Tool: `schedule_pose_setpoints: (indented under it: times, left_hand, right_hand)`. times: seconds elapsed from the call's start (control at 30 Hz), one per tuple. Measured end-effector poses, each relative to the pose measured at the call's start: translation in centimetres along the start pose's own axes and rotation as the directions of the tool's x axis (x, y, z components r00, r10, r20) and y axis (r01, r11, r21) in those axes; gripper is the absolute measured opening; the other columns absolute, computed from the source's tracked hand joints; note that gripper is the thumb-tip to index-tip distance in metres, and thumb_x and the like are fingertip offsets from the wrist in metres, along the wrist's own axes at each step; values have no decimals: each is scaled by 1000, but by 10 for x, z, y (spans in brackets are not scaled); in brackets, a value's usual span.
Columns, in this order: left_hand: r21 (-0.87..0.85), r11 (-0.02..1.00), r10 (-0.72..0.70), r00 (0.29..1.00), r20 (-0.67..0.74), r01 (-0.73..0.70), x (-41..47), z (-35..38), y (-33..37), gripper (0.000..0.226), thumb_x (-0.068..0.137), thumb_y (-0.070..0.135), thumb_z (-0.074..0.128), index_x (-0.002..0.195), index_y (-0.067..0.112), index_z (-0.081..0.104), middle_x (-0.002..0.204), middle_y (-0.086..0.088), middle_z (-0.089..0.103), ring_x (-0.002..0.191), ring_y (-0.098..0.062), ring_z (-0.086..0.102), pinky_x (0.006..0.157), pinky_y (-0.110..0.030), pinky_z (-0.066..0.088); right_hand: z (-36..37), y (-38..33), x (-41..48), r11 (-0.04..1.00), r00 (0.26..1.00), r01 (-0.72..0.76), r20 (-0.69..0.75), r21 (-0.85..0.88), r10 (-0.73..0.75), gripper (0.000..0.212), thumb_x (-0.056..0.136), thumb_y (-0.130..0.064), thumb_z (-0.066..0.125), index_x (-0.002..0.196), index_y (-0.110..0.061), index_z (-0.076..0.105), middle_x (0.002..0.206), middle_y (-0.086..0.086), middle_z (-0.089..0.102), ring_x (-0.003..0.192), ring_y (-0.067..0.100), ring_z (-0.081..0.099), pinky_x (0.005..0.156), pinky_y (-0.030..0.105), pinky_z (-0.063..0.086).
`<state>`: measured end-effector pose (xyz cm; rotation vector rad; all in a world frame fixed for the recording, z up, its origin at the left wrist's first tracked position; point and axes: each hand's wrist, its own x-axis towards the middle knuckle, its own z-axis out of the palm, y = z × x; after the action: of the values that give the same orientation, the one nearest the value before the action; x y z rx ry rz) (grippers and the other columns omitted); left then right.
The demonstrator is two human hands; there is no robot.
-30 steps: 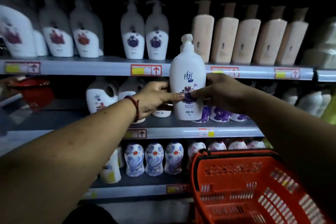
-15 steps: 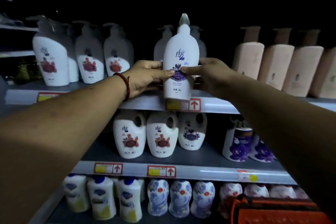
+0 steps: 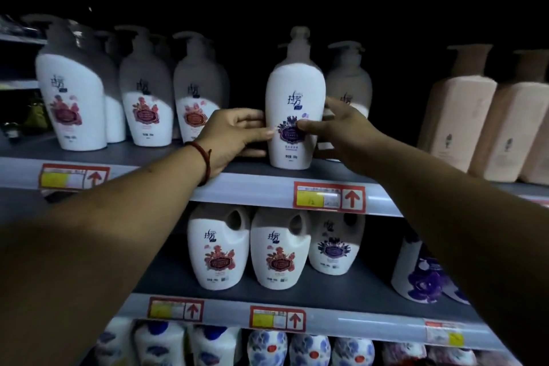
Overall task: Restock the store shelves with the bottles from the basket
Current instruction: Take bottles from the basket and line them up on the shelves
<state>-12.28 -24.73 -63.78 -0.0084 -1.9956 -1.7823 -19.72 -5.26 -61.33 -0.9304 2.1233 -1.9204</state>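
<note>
My left hand [image 3: 234,137] curled round the left side of the bottle [image 3: 294,83], thumb on its front. My right hand [image 3: 344,131] held the other side, thumb on the label, fingers reaching behind. I judged it best to square it before loosening either grip. It stood upright near the front edge of the shelf [image 3: 237,189], long axis vertical, label facing me.

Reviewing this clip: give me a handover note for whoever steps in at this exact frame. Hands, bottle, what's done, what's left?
Left hand: grips the bottle on its left side, thumb on the front.
Right hand: holds the right side, thumb on the front.
Bottle: upright on the upper shelf, in front of a similar pump bottle; its base seems to be down.
Done: this bottle is at its spot.
Left: let go. The basket is out of view, so what remains in it cannot be told.
</note>
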Motion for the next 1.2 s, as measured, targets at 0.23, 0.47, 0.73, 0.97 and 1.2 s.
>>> schedule_pose_setpoints:
  times: [0.23, 0.47, 0.73, 0.97, 1.2]
  left_hand:
    - [160, 987, -2, 998, 60, -8, -1, 9, -8, 29, 72, 3, 84, 96, 6, 70, 92, -8, 78, 87, -21, 75, 75, -32, 61]
    - [402, 913, 79, 997, -18, -66, 0, 6, -15, 18, 72, 10, 86, 85, 7, 73, 82, -5, 77, 80, -17, 74, 77, -30, 60]
    - [667, 708, 455, 872, -182, -230, -32, -36, 9, 8, 84, 24, 66, 79, 20, 69, 75, 3, 72, 72, -15, 67, 70, -30, 55]
    - [716, 688, 606, 636, -478, -117, -80, -187, 8, 7, 83, 17, 63, 88, 17, 59, 84, -1, 62, 76, -19, 59, 72, -37, 54]
    - [515, 842, 177, 822, -542, 158, -84, -273, 1, 63, 84, 19, 76, 133, 8, 38, 127, -10, 54, 110, -22, 56, 101, -44, 48]
  right_hand:
    - [3, 21, -7, 945, 999, 19, -37, -327, -33, 35, 77, -9, 86, 109, -7, 72, 99, 5, 78, 89, 20, 76, 88, 42, 62]
    - [13, 27, -10, 731, 987, 26, -100, -681, -128, 30, 78, -34, 85, 90, -12, 69, 87, 1, 73, 84, 18, 67, 73, 32, 51]
    - [34, 7, -23, 748, 871, -47, -393, -662, -294, 38, 81, -30, 82, 97, -2, 62, 77, 10, 65, 88, 36, 68, 70, 37, 50]
    - [157, -13, -33, 842, 932, 248, -119, -479, -342, 20, 85, -13, 76, 102, -13, 67, 85, -1, 68, 80, 20, 62, 73, 32, 46]
    - [275, -26, 14, 930, 946, 291, 212, -226, -244, 35, 82, -13, 81, 115, -13, 68, 114, 5, 72, 105, 18, 69, 100, 41, 54]
